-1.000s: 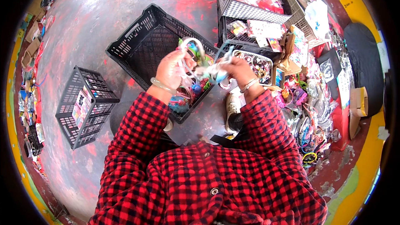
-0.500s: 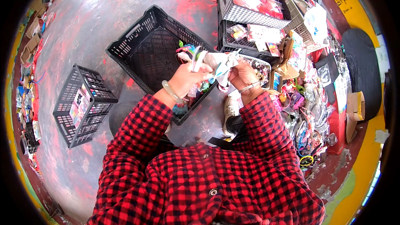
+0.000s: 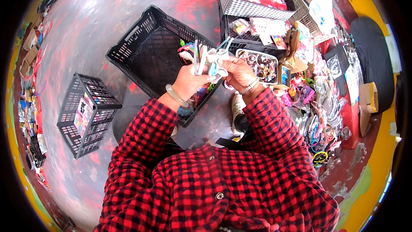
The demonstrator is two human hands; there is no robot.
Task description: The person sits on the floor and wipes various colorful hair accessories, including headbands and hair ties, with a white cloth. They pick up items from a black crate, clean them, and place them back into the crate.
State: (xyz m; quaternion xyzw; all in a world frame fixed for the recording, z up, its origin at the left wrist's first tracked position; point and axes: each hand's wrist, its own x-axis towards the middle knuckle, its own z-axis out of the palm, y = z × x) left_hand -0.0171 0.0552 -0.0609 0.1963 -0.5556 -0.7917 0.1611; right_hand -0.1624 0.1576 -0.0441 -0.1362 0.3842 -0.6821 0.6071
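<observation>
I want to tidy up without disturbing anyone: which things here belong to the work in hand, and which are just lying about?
In use:
pale bands in the left hand
white fabric piece at the right hand
probably the large black crate beneath

Apparently lying about:
smaller black crate, left
yellow ring, right
black rounded object, far right

Light is bright, with white glare on the floor (image 3: 102, 1) near eleven o'clock. Shade dulls the inside of the black crate (image 3: 150, 51) there. White pieces (image 3: 213, 56) at twelve lose fine detail; the checked shirt (image 3: 189, 189) at six looks sharp. Fisheye distortion curves the yellow band (image 3: 383, 146) from two to four; black vignetting closes three and nine.
</observation>
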